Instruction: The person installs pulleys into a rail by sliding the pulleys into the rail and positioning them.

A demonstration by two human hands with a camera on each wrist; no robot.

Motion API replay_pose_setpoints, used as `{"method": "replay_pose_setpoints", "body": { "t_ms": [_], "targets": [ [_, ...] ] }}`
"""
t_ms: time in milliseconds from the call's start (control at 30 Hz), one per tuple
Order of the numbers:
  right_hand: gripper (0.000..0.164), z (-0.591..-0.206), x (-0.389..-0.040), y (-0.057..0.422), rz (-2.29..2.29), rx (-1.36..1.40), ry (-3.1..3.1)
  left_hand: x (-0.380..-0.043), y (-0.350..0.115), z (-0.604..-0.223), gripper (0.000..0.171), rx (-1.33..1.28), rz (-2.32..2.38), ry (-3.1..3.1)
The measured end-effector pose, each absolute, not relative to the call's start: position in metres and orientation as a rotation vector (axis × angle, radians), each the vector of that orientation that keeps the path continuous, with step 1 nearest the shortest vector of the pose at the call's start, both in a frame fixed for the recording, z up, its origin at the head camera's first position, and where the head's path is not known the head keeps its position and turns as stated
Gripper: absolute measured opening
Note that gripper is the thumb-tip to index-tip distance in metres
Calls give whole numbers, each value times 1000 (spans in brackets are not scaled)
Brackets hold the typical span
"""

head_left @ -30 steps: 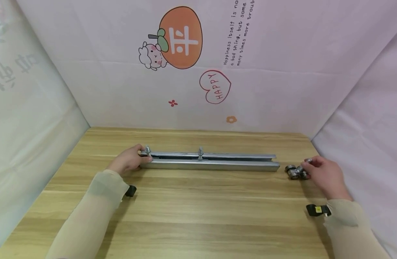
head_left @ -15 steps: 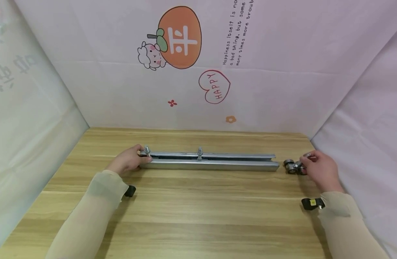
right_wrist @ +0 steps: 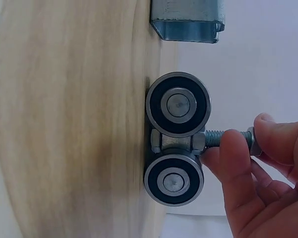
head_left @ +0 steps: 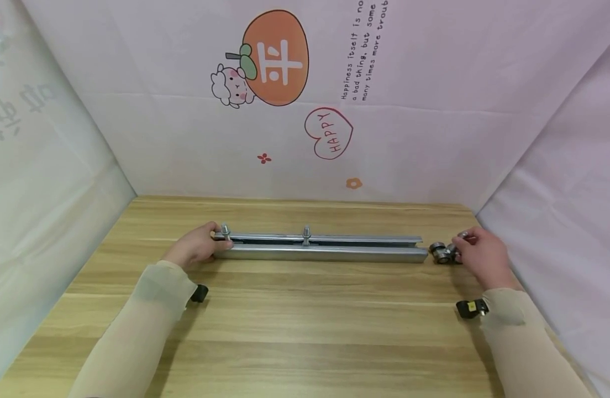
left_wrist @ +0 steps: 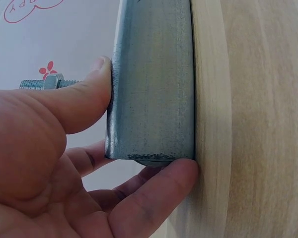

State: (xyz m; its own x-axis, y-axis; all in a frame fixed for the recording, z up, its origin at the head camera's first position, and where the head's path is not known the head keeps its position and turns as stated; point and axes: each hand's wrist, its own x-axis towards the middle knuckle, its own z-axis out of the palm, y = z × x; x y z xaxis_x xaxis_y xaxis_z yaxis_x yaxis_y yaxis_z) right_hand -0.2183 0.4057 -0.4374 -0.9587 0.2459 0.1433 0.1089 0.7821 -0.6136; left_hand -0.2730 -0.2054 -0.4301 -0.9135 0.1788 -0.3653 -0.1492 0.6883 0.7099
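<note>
A silver metal channel rail (head_left: 320,254) lies lengthwise on the table, its slot facing up. Two threaded bolts stand up out of the slot, one bolt (head_left: 306,235) near the middle and another at the left end. My left hand (head_left: 198,243) grips that left end, thumb on the top edge and fingers at the end face in the left wrist view. At the rail's right end, my right hand (head_left: 484,255) pinches the threaded bolt (right_wrist: 216,138) of a roller trolley (right_wrist: 176,144). Its bearing wheels stand on the table, just short of the rail's open end.
The wooden table (head_left: 325,331) meets a white printed cloth (head_left: 434,143) behind the rail and more cloth at both sides. A black wrist camera (head_left: 468,309) hangs by the right sleeve, another by the left.
My right hand has moved left and slightly away from me with the roller trolley, bringing it closer to the rail's right end. The left hand and rail have stayed in place.
</note>
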Motion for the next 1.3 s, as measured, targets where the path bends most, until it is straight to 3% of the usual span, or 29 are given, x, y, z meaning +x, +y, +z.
{"method": "replay_pose_setpoints", "body": {
  "t_ms": [1033, 1300],
  "targets": [
    [29, -437, -226, 373, 1208, -231, -2725, -270, -202, -425, 45, 18, 1092, 2474],
    [32, -433, -227, 365, 1041, -155, -2812, -270, -202, -425, 47, 21, 1090, 2475]
  ]
}}
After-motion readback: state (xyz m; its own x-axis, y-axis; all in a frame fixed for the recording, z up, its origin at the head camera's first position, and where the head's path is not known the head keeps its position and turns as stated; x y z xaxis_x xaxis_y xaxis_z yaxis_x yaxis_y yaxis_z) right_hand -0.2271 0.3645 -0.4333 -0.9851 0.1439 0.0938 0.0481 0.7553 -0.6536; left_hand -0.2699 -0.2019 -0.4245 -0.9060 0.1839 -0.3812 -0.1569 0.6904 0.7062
